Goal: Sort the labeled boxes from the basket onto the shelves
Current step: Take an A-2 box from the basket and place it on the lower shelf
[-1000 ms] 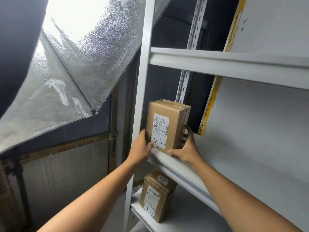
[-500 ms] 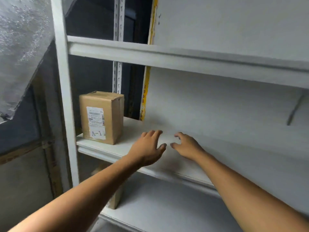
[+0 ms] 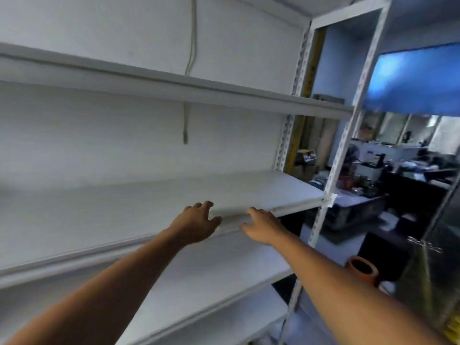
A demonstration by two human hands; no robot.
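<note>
Currently, hands: left hand (image 3: 196,225) and right hand (image 3: 261,226) are held out side by side at the front edge of the middle shelf (image 3: 273,190); fingers are loosely spread, nothing is gripped.
Boxes: none are seen in this view; their whereabouts cannot be told.
Basket: not seen either.
Shelves: the upper shelf (image 3: 224,92) and lower shelf (image 3: 224,270) are shown bare in the visible stretch.
Step (judged): a reach-back for the next box is likely in hand.
Advice: the next box should be gripped on two opposite sides, its label read before lifting, then matched to a shelf.
Risk: the orange pot (image 3: 363,270) stands low at the right, near the rack post (image 3: 331,185); it should be cleared on the turn.
</note>
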